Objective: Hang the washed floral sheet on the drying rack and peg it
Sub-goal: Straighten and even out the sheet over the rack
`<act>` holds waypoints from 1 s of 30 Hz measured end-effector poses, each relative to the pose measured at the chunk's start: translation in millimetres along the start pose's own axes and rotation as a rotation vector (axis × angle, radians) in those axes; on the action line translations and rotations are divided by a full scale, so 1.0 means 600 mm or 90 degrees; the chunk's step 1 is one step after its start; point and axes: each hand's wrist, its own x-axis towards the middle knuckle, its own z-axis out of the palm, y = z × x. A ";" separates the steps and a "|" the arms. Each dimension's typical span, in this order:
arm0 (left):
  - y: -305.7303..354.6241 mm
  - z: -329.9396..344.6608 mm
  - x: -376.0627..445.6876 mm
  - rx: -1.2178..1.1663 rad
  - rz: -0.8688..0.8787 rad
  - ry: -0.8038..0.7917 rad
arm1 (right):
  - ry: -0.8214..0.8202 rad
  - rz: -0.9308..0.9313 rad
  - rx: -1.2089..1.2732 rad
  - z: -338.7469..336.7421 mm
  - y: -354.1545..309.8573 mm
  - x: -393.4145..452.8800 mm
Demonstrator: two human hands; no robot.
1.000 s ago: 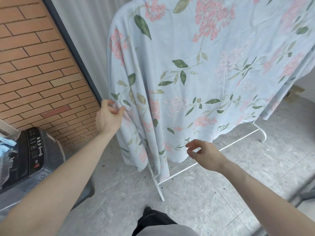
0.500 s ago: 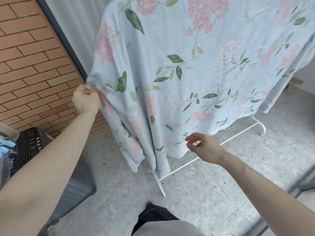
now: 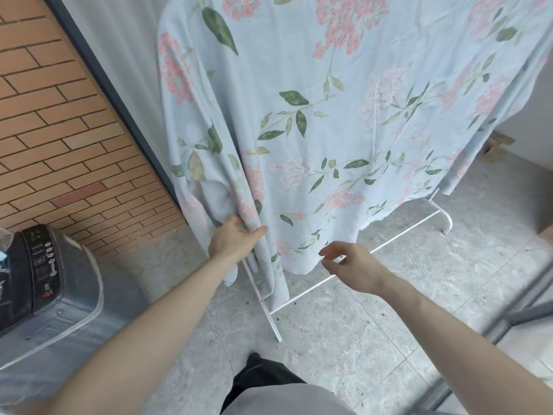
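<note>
Nearest camera: right hand (image 3: 356, 268) loose, fingers apart, holding nothing, just below sheet hem. Left hand (image 3: 232, 239) grips bunched left edge of floral sheet (image 3: 329, 121). Sheet hangs lengthwise down over drying rack (image 3: 353, 265) (top bar cut off by frame). Washing machine (image 3: 45, 283) panel writing unreadable.
</note>
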 end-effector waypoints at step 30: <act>-0.069 -0.042 -0.070 -0.104 -0.043 0.340 | 0.000 0.045 0.015 -0.030 0.084 -0.039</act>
